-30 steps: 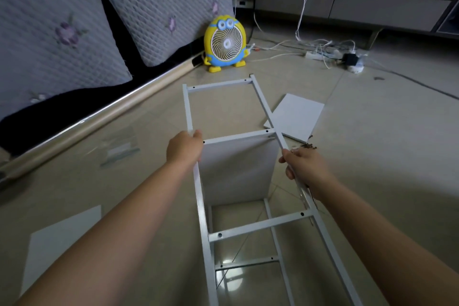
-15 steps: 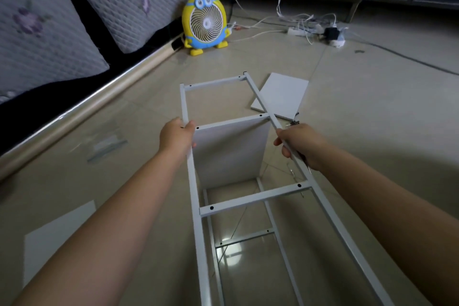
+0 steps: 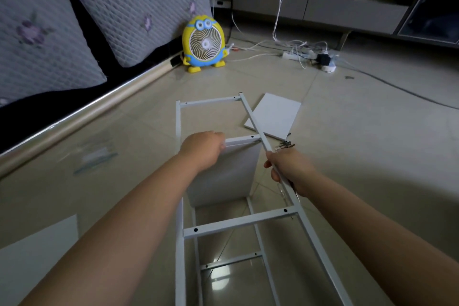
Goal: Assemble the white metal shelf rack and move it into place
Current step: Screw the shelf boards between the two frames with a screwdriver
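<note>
The white metal shelf rack point(image 3: 238, 222) lies lengthwise on the tiled floor, its ladder-like upper frame facing me. One white shelf panel point(image 3: 226, 176) is fitted upright inside it under the second crossbar. My left hand point(image 3: 202, 148) grips the top of that panel and crossbar near the left rail. My right hand point(image 3: 289, 169) is curled round the right rail just below the same crossbar. A loose white shelf panel point(image 3: 273, 115) lies flat on the floor past the right rail, with a small pile of dark screws point(image 3: 285, 144) beside it.
A sofa edge with grey quilted cushions point(image 3: 139, 5) runs along the left. A yellow cartoon fan point(image 3: 205, 43) stands ahead. A power strip and tangled cables point(image 3: 308, 54) lie by a low TV cabinet point(image 3: 347, 10). Another white panel point(image 3: 37, 256) lies at bottom left.
My left hand has slid from the left rail inward onto the crossbar and panel top. My right hand keeps its grip on the right rail. My view has tilted up again.
</note>
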Tool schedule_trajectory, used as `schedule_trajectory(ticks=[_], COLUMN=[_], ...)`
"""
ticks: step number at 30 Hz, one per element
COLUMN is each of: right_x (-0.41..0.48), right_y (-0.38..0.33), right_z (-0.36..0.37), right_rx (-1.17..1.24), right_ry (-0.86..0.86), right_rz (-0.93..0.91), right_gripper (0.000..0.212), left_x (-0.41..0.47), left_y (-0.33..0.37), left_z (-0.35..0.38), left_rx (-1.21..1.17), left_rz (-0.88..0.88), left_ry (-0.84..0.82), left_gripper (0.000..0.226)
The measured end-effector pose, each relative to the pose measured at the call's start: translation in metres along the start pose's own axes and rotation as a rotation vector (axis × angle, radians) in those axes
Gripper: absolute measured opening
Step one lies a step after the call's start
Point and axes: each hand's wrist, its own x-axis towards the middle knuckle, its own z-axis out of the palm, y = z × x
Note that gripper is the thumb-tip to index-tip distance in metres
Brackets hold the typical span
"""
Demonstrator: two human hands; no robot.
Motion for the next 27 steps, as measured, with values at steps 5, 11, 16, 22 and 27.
schedule_trajectory(ticks=[5,11,16,22,27], right_x=[0.008,0.022,0.079,0.125,0.136], right_y=[0.009,0.029,0.069,0.150,0.190], right_z=[0.000,-0.014,-0.040,-0.042,-0.002], right_rx=[0.069,0.177,0.105,-0.621,-0.690], right_ry=[-0.052,-0.155,0.113,0.177,0.101], right_rz=[-0.092,-0.077,0.000,-0.021,-0.036], right_gripper=[0.032,0.041,0.026,0.024,0.023], left_x=[-0.002,-0.004,-0.005,-0.009,-0.010], left_y=[0.004,0.012,0.018,0.021,0.024], left_z=[0.012,0.016,0.018,0.023,0.023], left_rx=[0.132,0.135,0.185,0.224,0.244], left_rz=[0.000,-0.038,-0.098,-0.111,-0.146], left_ry=[0.052,0.095,0.091,0.090,0.080], left_gripper=[0.022,0.020,0.022,0.024,0.028])
